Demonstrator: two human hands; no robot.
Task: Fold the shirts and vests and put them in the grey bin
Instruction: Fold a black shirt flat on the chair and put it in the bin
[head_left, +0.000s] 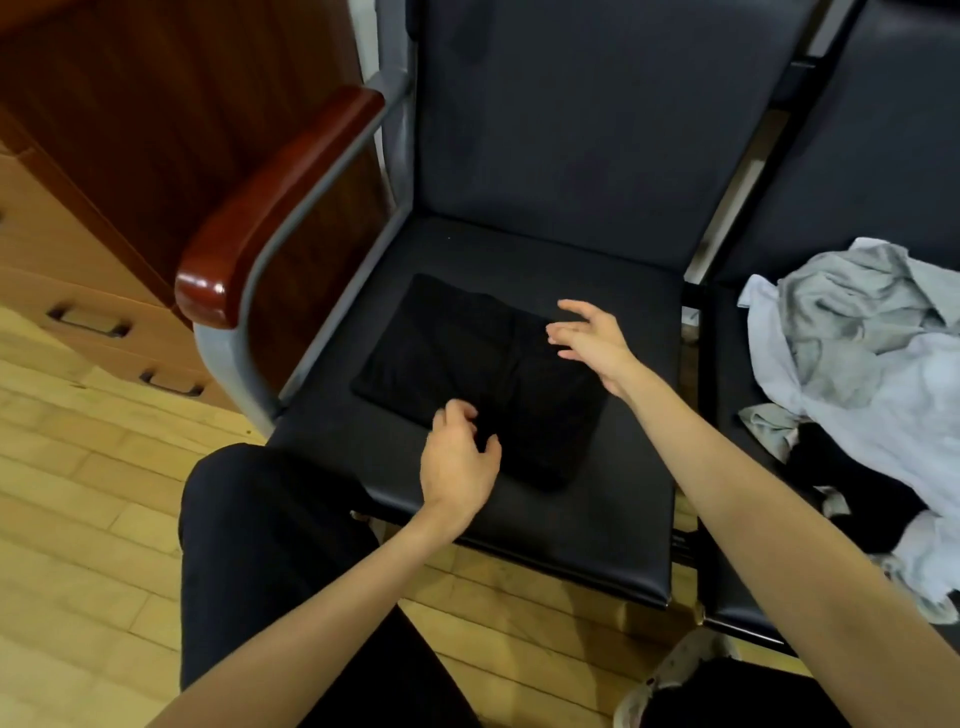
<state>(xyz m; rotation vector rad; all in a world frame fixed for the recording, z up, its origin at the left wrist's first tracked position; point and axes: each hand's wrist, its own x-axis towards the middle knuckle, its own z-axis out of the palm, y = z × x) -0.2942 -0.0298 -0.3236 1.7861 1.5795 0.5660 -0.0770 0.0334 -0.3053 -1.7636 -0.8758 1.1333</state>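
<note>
A black garment (467, 364), folded into a flat rectangle, lies on the dark chair seat (623, 519). My left hand (457, 462) is at the garment's near edge with its fingers loosely curled over the cloth; whether it pinches the fabric I cannot tell. My right hand (592, 343) hovers over the garment's far right corner, fingers spread and holding nothing. A heap of unfolded clothes (872, 374), grey, white and black, sits on the neighbouring seat to the right. No grey bin is in view.
The chair has a red-brown wooden armrest (275, 208) on a grey metal frame at the left. A wooden cabinet with drawers (88, 291) stands further left. My dark-trousered knee (270, 545) is in front of the seat, above a light wooden floor (78, 519).
</note>
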